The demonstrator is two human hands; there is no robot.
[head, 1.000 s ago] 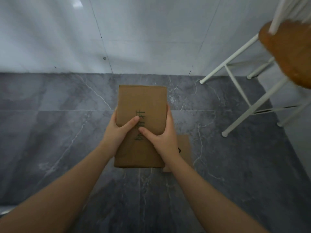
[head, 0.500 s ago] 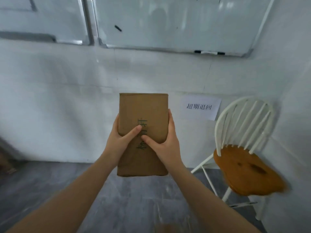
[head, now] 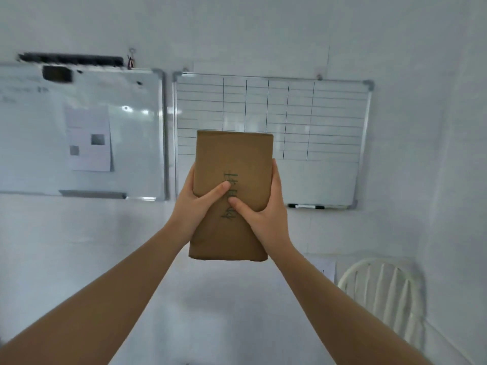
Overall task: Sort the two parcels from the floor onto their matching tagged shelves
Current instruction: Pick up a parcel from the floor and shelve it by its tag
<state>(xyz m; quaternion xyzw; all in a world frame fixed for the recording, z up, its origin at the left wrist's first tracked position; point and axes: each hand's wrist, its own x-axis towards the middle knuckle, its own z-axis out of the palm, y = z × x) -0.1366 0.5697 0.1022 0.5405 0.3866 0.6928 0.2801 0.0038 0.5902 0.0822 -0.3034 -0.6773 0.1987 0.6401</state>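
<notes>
**Parcel lifted from floor level to the height of the wall boards**

Since the earlier frames the view had swung up from the grey floor to the white wall, and the brown parcel [head: 232, 191] had risen with it, from just above the floor to the level of the whiteboards.

At the far left hung a whiteboard [head: 131, 133] with a sheet of paper [head: 88, 138] stuck to it. Just right of it hung a second whiteboard [head: 290, 114] ruled into a grid, with a marker [head: 305, 206] on its tray.

In the centre, both bare arms reached forward. The left hand [head: 193, 206] clasped the parcel's left edge, thumb across the front. The parcel stood upright in the air in front of the grid board, with dark handwriting running down its face. The right hand [head: 266, 212] gripped its right edge, thumb likewise on the front.

At the lower right stood a white spindle-back chair [head: 382, 291] against the wall.
</notes>
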